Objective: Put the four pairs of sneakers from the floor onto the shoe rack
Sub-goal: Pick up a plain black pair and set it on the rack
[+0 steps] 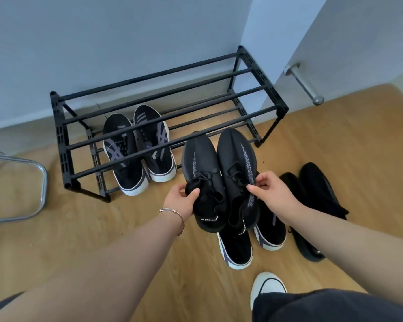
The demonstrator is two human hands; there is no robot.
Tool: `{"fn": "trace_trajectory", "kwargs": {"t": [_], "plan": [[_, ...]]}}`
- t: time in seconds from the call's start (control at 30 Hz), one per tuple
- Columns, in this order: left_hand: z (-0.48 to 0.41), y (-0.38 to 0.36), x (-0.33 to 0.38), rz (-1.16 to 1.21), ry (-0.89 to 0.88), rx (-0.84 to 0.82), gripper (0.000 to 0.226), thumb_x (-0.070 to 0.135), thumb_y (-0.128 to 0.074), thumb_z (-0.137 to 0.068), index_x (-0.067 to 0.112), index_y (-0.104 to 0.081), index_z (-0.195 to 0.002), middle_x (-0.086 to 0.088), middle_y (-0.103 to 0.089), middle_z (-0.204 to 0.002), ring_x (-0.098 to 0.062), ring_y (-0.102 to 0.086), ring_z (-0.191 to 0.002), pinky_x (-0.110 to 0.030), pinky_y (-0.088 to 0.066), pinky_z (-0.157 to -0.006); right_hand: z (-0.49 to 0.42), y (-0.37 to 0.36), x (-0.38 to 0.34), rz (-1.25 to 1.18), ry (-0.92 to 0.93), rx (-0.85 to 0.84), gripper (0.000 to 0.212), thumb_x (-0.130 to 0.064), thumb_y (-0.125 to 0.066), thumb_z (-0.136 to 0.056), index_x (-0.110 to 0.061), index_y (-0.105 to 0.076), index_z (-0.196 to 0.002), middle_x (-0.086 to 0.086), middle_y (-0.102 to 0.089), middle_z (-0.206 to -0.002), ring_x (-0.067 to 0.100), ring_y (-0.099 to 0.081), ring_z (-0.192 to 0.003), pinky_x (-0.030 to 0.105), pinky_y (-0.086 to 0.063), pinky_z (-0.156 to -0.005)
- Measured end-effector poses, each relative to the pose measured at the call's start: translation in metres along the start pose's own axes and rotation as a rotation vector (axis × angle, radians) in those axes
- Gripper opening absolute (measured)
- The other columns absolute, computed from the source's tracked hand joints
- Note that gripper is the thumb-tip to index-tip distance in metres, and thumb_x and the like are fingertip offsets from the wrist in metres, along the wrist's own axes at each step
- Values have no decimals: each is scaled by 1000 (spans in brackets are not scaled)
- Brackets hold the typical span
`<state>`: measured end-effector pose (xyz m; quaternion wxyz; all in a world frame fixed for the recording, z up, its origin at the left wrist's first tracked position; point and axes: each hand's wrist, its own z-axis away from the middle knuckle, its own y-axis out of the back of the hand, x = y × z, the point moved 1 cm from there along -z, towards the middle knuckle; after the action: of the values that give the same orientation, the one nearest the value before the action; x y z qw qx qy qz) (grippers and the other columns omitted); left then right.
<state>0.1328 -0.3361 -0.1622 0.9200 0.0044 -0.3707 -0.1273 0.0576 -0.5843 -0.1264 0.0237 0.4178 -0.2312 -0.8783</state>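
A black two-tier shoe rack [149, 108] stands against the wall. On its lower tier sits a pair of black sneakers with purple stripes and white soles [137, 152]. I hold a pair of black knit sneakers in the air in front of the rack: my left hand [180, 201] grips the left sneaker [203, 177] at its collar, my right hand [275, 194] pinches the right sneaker [237, 168] by its side. Beneath them on the floor lies another black pair with white soles [251, 242]. A fourth all-black pair [312, 205] lies on the floor to the right.
A chrome chair leg [33, 187] curves over the wooden floor at the left. A metal door stop [305, 84] juts from the wall at the right. My own white-toed shoe [268, 287] shows at the bottom.
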Motion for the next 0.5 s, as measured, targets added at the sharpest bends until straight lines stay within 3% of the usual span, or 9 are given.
{"fn": "trace_trajectory", "kwargs": {"t": [0.1, 0.37, 0.5], "plan": [[-12, -6, 10, 6, -19, 21, 37, 24, -68, -94, 16, -57, -128, -8, -70, -104, -19, -70, -85, -44, -62, -84, -20, 3, -1, -63, 23, 1, 29, -37, -77, -83, -24, -60, -102, 4, -68, -105, 23, -66, -98, 36, -55, -88], [-50, -25, 37, -22, -76, 98, 43, 34, -71, -86, 17, -62, -124, -1, -73, -109, -23, -72, -100, -47, -59, -92, -79, 15, -18, -76, 61, -2, 27, -34, -75, -86, -23, -61, -105, 5, -67, -108, 22, -64, -100, 40, -55, -91], [-67, -27, 50, -68, -111, 127, 16, 33, -68, -86, 27, -66, -100, -1, -76, -102, -24, -73, -97, -47, -59, -90, -103, 15, -38, -49, 109, -11, 31, -29, -73, -89, -18, -60, -115, 0, -65, -110, 17, -63, -104, 33, -53, -89]]}}
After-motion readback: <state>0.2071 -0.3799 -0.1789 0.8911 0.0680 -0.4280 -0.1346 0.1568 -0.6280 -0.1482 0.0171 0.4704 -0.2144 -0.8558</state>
